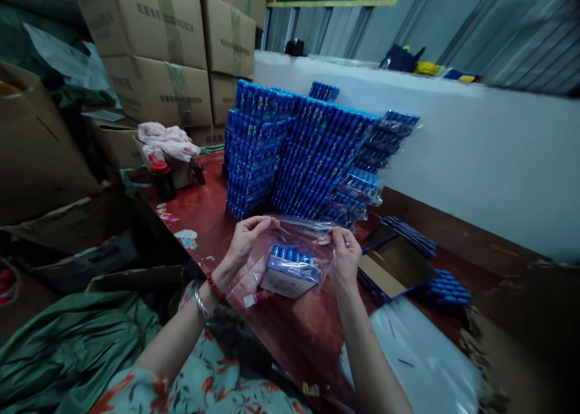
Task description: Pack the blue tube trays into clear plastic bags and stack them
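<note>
Left hand pinches the upper left edge of a clear plastic bag; right hand pinches its upper right edge. A flat pack of blue cylindrical items sits inside the bag, between both hands and just below the fingertips, above the reddish-brown wooden table. Stacked blue packs stand just behind.

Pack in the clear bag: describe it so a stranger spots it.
Find the red table with tall blue stacks. Just before them, the left hand and right hand pinch a clear bag. The pack inside is the only one in hand.
</note>
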`<state>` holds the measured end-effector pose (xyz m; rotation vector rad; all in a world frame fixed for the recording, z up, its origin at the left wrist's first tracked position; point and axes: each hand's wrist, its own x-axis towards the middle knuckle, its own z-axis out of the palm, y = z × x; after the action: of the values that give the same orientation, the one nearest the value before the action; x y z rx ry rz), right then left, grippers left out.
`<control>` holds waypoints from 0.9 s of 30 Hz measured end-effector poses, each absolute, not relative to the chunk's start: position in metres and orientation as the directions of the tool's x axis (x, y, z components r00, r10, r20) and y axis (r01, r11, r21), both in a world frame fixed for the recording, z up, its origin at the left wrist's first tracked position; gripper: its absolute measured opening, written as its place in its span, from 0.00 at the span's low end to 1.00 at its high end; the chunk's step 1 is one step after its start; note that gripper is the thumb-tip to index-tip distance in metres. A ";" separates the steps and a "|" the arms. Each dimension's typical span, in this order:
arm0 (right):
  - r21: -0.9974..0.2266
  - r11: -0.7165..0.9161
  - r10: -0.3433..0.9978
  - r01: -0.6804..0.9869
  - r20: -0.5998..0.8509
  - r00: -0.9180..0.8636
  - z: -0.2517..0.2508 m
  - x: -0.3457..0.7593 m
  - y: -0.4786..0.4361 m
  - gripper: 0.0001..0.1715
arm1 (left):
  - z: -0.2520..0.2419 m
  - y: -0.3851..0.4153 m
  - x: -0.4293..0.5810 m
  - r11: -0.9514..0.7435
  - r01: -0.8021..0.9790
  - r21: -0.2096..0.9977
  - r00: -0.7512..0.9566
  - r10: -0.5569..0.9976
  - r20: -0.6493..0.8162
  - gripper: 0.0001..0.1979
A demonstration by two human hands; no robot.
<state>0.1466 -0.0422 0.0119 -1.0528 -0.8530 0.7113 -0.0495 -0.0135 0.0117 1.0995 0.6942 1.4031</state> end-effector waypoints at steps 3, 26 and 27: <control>-0.927 0.371 0.749 0.045 0.328 0.575 0.019 0.146 -0.041 0.17 | 0.015 -0.016 -0.042 -0.137 -0.528 0.838 0.080 0.975 0.209 0.12; 0.131 0.425 0.530 0.895 0.766 -0.364 0.085 0.131 -0.003 0.15 | 0.011 -0.017 -0.025 -0.244 -0.390 0.888 0.028 0.961 0.276 0.14; 0.001 0.392 0.526 0.920 0.820 -0.225 0.093 0.146 0.000 0.16 | 0.010 -0.018 -0.025 -0.221 -0.417 0.882 0.039 0.965 0.260 0.14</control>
<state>0.1461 0.0001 0.0934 -1.2444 -1.8837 -0.6514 -0.0253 -0.0179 0.0102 1.1007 0.6965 1.4853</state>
